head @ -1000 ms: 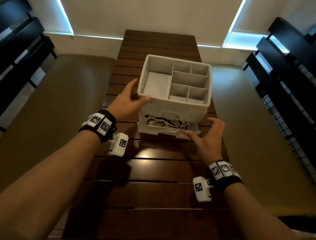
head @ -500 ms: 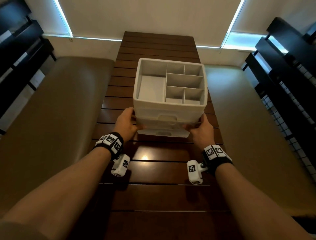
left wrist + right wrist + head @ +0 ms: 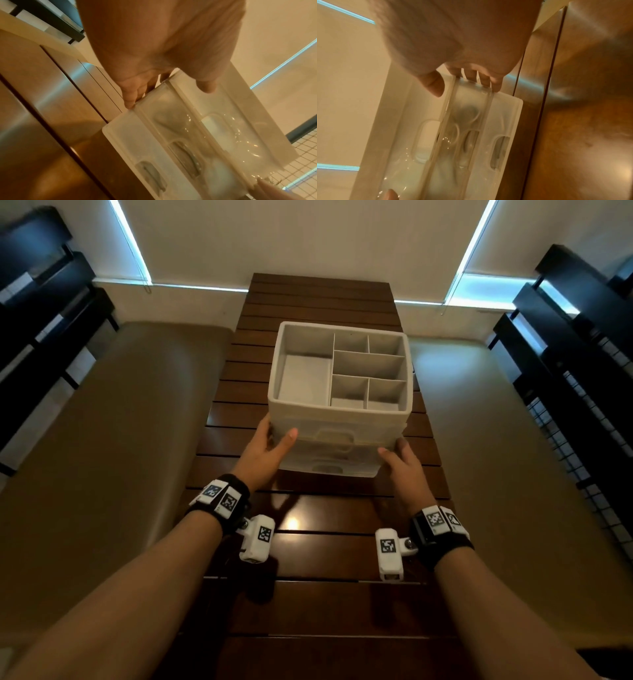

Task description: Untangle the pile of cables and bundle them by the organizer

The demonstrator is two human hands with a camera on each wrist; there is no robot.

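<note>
A long slatted bench (image 3: 318, 546) of glossy dark wood fills the frame's centre, its slats bare below the organizer and a short stretch above. At upper centre sits the white plastic organizer (image 3: 342, 412), with a divided top tray and translucent drawers where pale cables (image 3: 455, 129) blur through. The left hand (image 3: 265, 446) and right hand (image 3: 402, 463) grip its lower corners, thumbs on the front.

The white plastic drawer organizer (image 3: 339, 405) has a matt, opaque top tray, while its drawer fronts (image 3: 171, 142) are frosted, translucent plastic with small glossy glints. The dark brown slatted wooden table (image 3: 325, 542) is smooth and polished, reflecting light in a bright spot.
</note>
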